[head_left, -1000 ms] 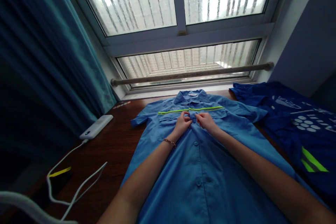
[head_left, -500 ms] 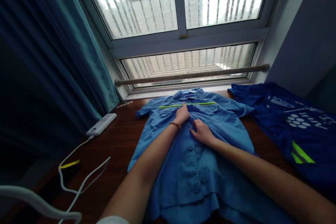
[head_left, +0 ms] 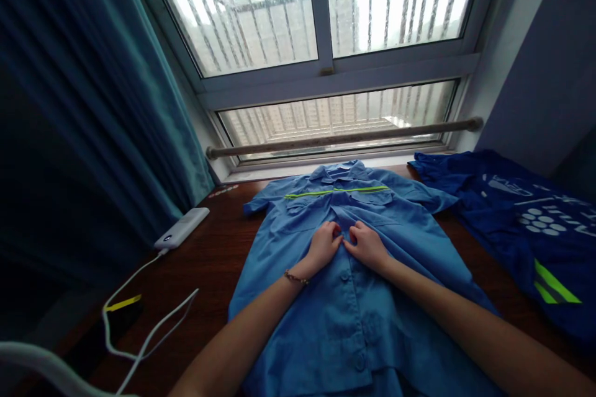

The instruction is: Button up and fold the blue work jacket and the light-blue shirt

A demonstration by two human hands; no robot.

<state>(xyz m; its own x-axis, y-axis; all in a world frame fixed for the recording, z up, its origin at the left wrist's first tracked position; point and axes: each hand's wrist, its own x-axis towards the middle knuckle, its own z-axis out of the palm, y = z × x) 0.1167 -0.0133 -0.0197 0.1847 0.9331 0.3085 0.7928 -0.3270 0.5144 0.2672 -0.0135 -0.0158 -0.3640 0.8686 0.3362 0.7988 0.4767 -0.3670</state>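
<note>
A light blue short-sleeved work shirt (head_left: 395, 242) with a yellow-green chest stripe lies flat, front up, on a dark wooden table (head_left: 209, 267). My left hand (head_left: 323, 245), with a bead bracelet at the wrist, and my right hand (head_left: 367, 246) meet at the button placket in the middle of the shirt. Both hands have their fingers curled and pinch the cloth at a button there. The fingertips touch each other across the placket.
A dark blue garment (head_left: 526, 223) with white print and a yellow-green stripe lies at the right. A white power bank (head_left: 181, 228) with white cables (head_left: 139, 322) sits at the left by a teal curtain (head_left: 116, 105). A window with a rail (head_left: 344, 135) stands behind.
Both hands moved down the placket toward me, from the chest stripe to the shirt's middle. Half a second ago the left hand was higher; now the two meet again.
</note>
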